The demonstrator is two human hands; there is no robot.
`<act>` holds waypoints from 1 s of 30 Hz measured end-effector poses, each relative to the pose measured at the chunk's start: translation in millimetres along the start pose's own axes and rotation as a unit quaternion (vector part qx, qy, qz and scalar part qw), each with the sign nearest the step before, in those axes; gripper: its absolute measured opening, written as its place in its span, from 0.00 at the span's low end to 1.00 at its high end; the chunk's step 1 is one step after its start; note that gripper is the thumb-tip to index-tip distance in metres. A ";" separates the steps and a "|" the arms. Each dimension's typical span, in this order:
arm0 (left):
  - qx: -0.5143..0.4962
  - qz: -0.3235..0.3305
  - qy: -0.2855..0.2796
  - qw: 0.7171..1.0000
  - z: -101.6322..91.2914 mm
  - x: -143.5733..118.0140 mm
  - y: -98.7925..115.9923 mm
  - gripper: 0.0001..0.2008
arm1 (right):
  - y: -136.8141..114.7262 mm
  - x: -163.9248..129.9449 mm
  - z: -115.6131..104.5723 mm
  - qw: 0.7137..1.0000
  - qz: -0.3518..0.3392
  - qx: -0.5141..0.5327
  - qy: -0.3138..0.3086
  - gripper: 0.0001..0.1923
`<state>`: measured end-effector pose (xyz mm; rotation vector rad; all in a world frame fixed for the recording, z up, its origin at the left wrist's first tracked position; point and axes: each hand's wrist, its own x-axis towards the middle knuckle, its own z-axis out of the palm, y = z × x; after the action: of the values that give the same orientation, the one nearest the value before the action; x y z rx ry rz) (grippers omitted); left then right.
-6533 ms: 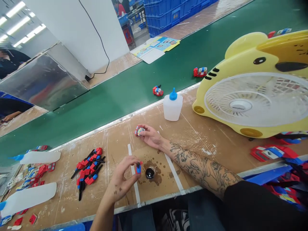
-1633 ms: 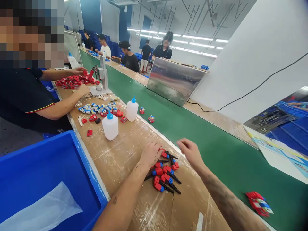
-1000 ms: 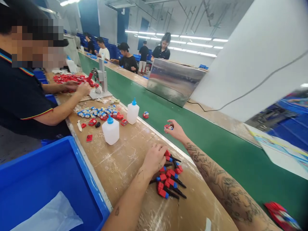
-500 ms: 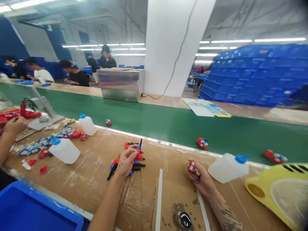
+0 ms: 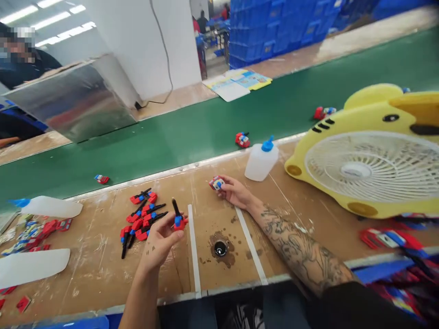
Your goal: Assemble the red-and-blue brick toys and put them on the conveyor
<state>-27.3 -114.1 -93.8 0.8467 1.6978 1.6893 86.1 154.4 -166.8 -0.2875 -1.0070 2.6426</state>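
My left hand [image 5: 161,240] pinches a small red and blue plastic toy part [image 5: 178,222] with a black rod standing up from it. Just left of that hand lies a pile of similar red, blue and black parts [image 5: 137,224] on the brown table. My right hand [image 5: 236,192] holds a small red, white and blue toy piece [image 5: 217,183] between thumb and fingers, above the table. Between my forearms is a small black round cup [image 5: 220,248] holding dark liquid, with wet spots around it, flanked by two white strips.
A green conveyor belt [image 5: 164,137] crosses behind the table, carrying a few toy pieces [image 5: 242,140]. A white squeeze bottle [image 5: 261,162] and a yellow fan [image 5: 356,169] stand at the right. More bottles [image 5: 51,206] lie left. Blue crates [image 5: 267,29] are stacked beyond.
My left hand has lifted a toy part off the pile and brought it toward the white strip. My right hand still holds its piece. The view has turned right and down.
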 end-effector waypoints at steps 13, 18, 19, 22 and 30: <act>0.511 0.305 -0.411 0.691 63.0 -12.5 49.4 0.17 | 0.2 -0.6 -3.4 0.998 0.022 -0.001 -0.061 0.25; 0.523 0.305 -0.425 0.673 68.5 -7.5 38.6 0.16 | 0.5 -0.9 -6.4 0.997 0.019 0.010 -0.074 0.25; 0.532 0.308 -0.430 0.662 68.4 -7.7 38.4 0.16 | -0.1 -1.0 -6.3 0.997 0.019 0.016 -0.072 0.25; 0.536 0.299 -0.422 0.667 62.7 -9.2 40.7 0.19 | -2.2 -1.4 -4.8 0.998 0.011 0.025 -0.064 0.24; 0.322 0.150 -0.124 0.927 45.3 16.8 18.2 0.17 | -1.3 -4.7 0.5 0.997 0.018 0.027 -0.072 0.23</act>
<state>-1.8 -72.9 -76.0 1.6181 2.0375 1.1119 90.6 153.5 -165.2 -0.1055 -0.9787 2.7502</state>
